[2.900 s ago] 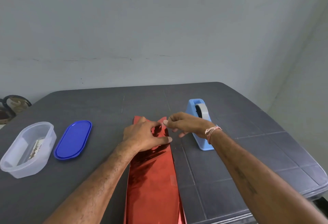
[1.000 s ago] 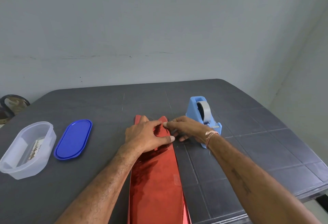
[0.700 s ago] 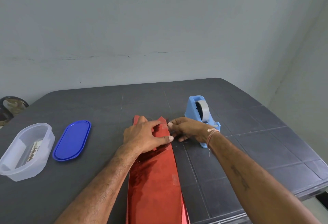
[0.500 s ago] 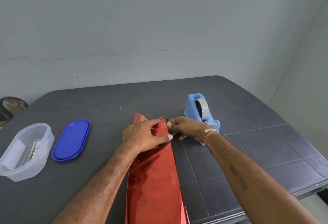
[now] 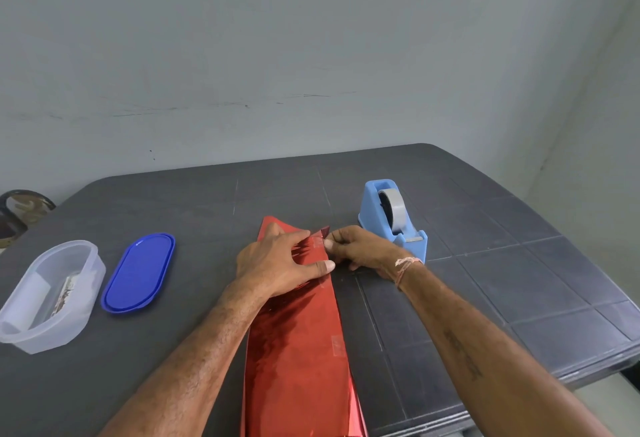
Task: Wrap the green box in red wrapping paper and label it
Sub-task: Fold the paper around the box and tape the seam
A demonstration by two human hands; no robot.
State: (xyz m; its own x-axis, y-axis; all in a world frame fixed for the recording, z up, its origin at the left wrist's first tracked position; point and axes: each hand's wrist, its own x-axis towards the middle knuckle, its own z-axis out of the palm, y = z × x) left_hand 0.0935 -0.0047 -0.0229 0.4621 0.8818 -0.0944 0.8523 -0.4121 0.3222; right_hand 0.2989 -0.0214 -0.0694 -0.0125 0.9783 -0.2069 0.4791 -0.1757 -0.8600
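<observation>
The red wrapping paper (image 5: 294, 350) lies as a long shiny strip from the table's near edge toward the middle. The green box is hidden; I see no green anywhere. My left hand (image 5: 277, 263) presses flat on the far part of the paper, fingers spread and thumb along its right edge. My right hand (image 5: 360, 249) has its fingers curled, and its fingertips pinch the paper's right edge near the far end, where a small flap sticks up. Clear tape pieces (image 5: 337, 345) show on the paper's right seam.
A blue tape dispenser (image 5: 391, 222) with a grey roll stands just right of my right hand. A blue oval lid (image 5: 138, 272) and a clear plastic tub (image 5: 48, 294) holding some paper items sit on the left of the dark grey table (image 5: 502, 281). A wall lies behind.
My right hand has come down from just above the paper to its right edge and now pinches it. My left hand has stayed pressing on the paper.
</observation>
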